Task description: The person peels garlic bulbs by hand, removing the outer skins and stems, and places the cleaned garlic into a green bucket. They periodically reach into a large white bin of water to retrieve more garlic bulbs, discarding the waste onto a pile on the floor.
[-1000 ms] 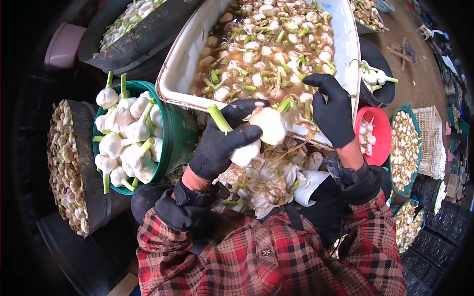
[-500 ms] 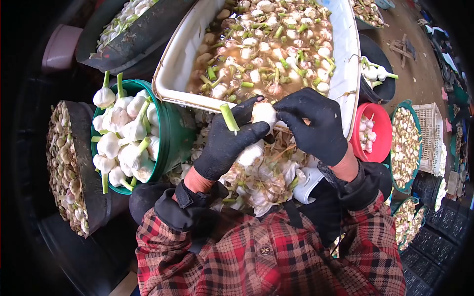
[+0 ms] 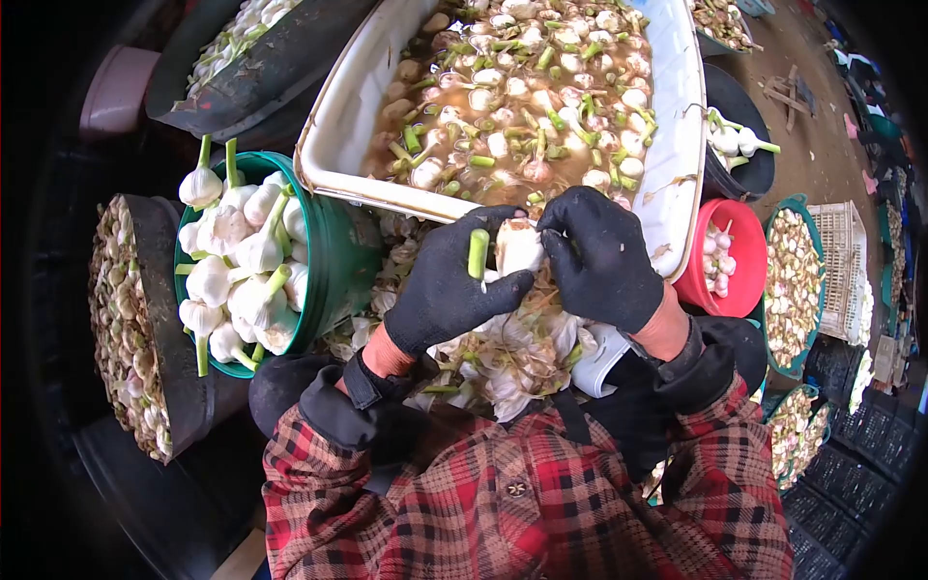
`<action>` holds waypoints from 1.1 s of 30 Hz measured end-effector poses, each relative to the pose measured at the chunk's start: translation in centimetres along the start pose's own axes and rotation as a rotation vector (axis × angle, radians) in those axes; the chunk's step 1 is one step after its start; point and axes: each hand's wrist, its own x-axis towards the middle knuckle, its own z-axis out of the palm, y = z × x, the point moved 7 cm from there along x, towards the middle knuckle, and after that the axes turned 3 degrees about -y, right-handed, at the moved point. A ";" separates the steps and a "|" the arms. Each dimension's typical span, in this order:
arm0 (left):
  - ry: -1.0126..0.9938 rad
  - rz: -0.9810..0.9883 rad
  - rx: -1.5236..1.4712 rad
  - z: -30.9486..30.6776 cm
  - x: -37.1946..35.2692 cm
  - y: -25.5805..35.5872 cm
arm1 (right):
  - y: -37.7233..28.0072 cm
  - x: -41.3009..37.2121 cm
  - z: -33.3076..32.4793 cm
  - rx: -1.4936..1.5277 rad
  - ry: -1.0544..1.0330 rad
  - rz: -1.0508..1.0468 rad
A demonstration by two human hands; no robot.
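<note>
My left hand [image 3: 452, 280], in a black glove, is closed around a white garlic bulb [image 3: 519, 247] in front of my chest. A cut green stem [image 3: 478, 253] sticks up between its thumb and fingers. The gloved right hand [image 3: 604, 259] has its fingers bent and pinched together against the bulb's right side; any bit of skin between them is too small to see. Beneath both hands lies a heap of papery garlic skins [image 3: 512, 362] on my lap. Just beyond them is the near rim of a white tub [image 3: 387, 196] with garlic floating in brown water.
On the left stands a green bucket [image 3: 333, 280] full of clean, stemmed bulbs, beside a dark container of unpeeled garlic [image 3: 130, 329]. To the right are a red bowl [image 3: 696, 275] with several bulbs, a black basin [image 3: 749, 184] and a white crate [image 3: 841, 271].
Both hands have come slightly down toward me with the bulb. The green stem now stands more upright, and a second white bulb below the left hand is now covered.
</note>
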 end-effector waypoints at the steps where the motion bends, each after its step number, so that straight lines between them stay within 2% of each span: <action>1: 0.011 -0.058 -0.094 -0.1 0.1 -0.2 | 0.0 0.1 -0.1 0.000 0.001 0.000; 3: 0.014 -0.168 -0.274 0.0 0.1 -0.7 | 0.3 0.3 -0.7 0.187 0.067 0.017; 7: 0.008 -0.202 -0.300 -0.4 0.1 -1.0 | 0.2 0.0 -0.3 0.177 0.082 0.007; 10: -0.062 -0.220 -0.180 0.0 -0.1 -1.2 | 0.3 -0.5 0.0 0.115 0.067 0.005; 12: -0.077 -0.171 -0.088 0.3 -0.1 -1.1 | 0.1 -0.7 0.1 0.011 0.056 0.003; 13: -0.096 -0.096 0.081 0.2 0.0 -0.5 | 0.1 -0.8 0.1 0.009 0.056 0.004; 14: -0.097 -0.096 0.081 0.4 0.0 -0.5 | 0.2 -0.9 0.3 0.002 0.037 0.016; 16: -0.082 0.129 0.140 0.7 -0.2 1.1 | 0.3 -1.0 0.5 -0.006 0.018 0.029; 19: -0.172 0.186 0.257 1.0 -0.5 2.7 | 1.0 -1.1 0.7 0.141 0.011 0.123; 21: -0.214 0.171 0.320 1.2 -0.7 2.4 | 2.5 -1.5 1.8 0.262 -0.114 0.261; 22: -0.207 0.169 0.319 1.2 -0.7 2.5 | 2.7 -1.5 1.6 0.261 -0.120 0.256; 24: -0.131 0.137 0.135 0.6 -0.3 2.7 | 4.2 -2.0 2.1 0.666 -0.100 0.501; 25: -0.127 0.091 0.149 0.4 -0.2 2.1 | 3.7 -1.4 1.6 0.720 -0.065 0.427; 29: -0.095 0.223 0.095 0.5 -0.1 1.7 | 3.9 -1.6 2.0 0.698 -0.104 0.449; 31: 0.027 0.021 0.189 -0.2 -0.1 1.0 | 3.0 -1.6 1.2 0.367 0.001 0.393; 32: 0.026 0.023 0.192 -0.3 0.0 1.0 | 2.6 -1.6 1.2 0.368 0.003 0.391; 33: -0.011 -0.088 0.222 -0.2 0.1 0.1 | 1.8 -1.4 0.7 0.316 0.050 0.319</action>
